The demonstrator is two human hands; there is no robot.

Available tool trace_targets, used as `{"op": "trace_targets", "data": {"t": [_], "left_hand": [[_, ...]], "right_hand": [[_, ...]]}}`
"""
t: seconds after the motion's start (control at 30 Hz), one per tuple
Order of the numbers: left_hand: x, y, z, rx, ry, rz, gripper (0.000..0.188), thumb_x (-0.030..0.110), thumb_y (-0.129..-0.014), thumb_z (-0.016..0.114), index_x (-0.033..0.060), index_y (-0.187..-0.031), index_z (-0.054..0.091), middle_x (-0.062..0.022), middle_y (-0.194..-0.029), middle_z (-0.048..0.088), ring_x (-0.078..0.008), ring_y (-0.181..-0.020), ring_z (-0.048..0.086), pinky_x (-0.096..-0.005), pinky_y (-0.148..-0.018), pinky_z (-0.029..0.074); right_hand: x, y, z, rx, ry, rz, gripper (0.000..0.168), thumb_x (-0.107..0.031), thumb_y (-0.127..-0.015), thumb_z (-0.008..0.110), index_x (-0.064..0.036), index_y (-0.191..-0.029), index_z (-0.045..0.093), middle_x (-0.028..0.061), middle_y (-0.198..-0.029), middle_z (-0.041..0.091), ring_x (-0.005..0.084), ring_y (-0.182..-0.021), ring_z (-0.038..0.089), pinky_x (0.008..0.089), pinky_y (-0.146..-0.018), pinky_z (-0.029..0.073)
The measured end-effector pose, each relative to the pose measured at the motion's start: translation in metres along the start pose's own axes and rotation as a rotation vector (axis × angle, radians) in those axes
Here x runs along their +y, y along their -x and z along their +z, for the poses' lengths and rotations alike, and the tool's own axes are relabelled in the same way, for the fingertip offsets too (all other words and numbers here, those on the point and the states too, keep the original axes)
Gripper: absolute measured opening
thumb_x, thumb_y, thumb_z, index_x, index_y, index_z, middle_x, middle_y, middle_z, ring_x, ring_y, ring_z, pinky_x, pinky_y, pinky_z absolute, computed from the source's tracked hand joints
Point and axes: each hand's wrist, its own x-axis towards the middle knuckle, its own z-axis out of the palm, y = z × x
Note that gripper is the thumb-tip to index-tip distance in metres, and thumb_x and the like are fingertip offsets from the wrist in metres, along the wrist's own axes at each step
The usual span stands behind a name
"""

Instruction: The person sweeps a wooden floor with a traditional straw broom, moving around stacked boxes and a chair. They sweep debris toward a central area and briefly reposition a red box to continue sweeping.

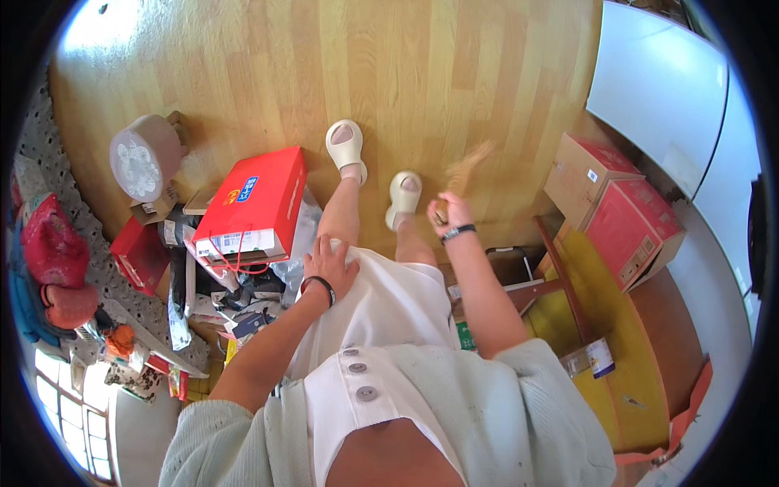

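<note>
My right hand [450, 214] grips a light brown, long object [467, 169], which sticks out forward over the floor. Motion blur hides its details; it may be a small brush. My left hand [331, 268] lies flat with fingers apart on the white skirt [377, 298] over my thigh. Just left of that hand stands a large red paper gift bag [258, 198] with red cord handles. Clear plastic bags [304, 225] are bunched between the gift bag and my leg.
Cardboard boxes [633, 225] stand at the right beside a white cabinet or appliance [657, 91]. Below them is a yellow surface [584, 292] with a clear container [587, 359]. At left are a round lidded container [146, 158] and a smaller red bag [140, 255]. My slippers [344, 143] rest on the wood-look floor [341, 61].
</note>
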Motion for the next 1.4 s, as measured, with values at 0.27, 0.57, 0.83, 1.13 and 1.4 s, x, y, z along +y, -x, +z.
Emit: {"op": "trace_targets", "data": {"t": [0.27, 0.57, 0.83, 1.13, 1.4], "left_hand": [[-0.001, -0.003, -0.002, 0.0, 0.037, -0.018, 0.046, 0.038, -0.083, 0.052, 0.0142, -0.122, 0.052, -0.022, -0.135, 0.033, -0.0353, -0.132, 0.026, -0.0518, -0.095, 0.033], [0.027, 0.01, 0.022, 0.014, 0.097, -0.043, 0.047, 0.041, -0.085, 0.049, 0.0148, -0.124, 0.051, -0.0207, -0.139, 0.027, -0.0349, -0.133, 0.023, -0.0494, -0.098, 0.032], [0.097, 0.009, 0.055, 0.2, 0.277, -0.118, 0.044, 0.044, -0.085, 0.049, 0.0173, -0.12, 0.054, -0.0173, -0.135, 0.032, -0.0322, -0.129, 0.03, -0.0514, -0.094, 0.035], [0.184, 0.027, 0.067, 0.183, 0.483, -0.108, 0.046, 0.047, -0.088, 0.045, 0.0184, -0.123, 0.055, -0.0207, -0.142, 0.026, -0.0348, -0.132, 0.028, -0.0512, -0.098, 0.032], [0.193, 0.031, 0.075, 0.151, 0.637, -0.144, 0.048, 0.046, -0.088, 0.044, 0.0175, -0.126, 0.052, -0.0236, -0.146, 0.021, -0.0361, -0.135, 0.023, -0.0535, -0.1, 0.029]], "right_hand": [[0.069, 0.039, 0.286, -0.362, -0.081, -0.134, 0.019, -0.003, -0.075, 0.055, -0.003, -0.089, 0.043, 0.0083, -0.061, 0.046, 0.0228, -0.041, 0.05, 0.0345, -0.033, 0.04], [-0.096, 0.048, 0.147, -0.812, 0.59, -0.242, 0.072, -0.001, -0.08, 0.054, -0.012, -0.143, 0.019, 0.0062, -0.075, 0.052, 0.013, -0.05, 0.052, 0.0265, -0.037, 0.042], [-0.135, 0.059, 0.066, -0.834, 0.996, -0.033, 0.076, 0.0, -0.079, 0.053, -0.013, -0.146, 0.019, 0.0063, -0.076, 0.054, 0.0113, -0.046, 0.051, 0.0245, -0.038, 0.042], [-0.078, -0.005, 0.13, -0.836, 1.929, 0.09, 0.057, -0.008, -0.076, 0.06, -0.007, -0.13, 0.046, 0.0028, -0.065, 0.054, 0.0121, -0.048, 0.054, 0.0281, -0.038, 0.043], [-0.063, 0.002, 0.368, -0.794, 1.693, -0.363, 0.012, -0.011, -0.08, 0.058, -0.005, -0.09, 0.056, 0.0063, -0.066, 0.053, 0.015, -0.046, 0.053, 0.0289, -0.038, 0.045]]}}
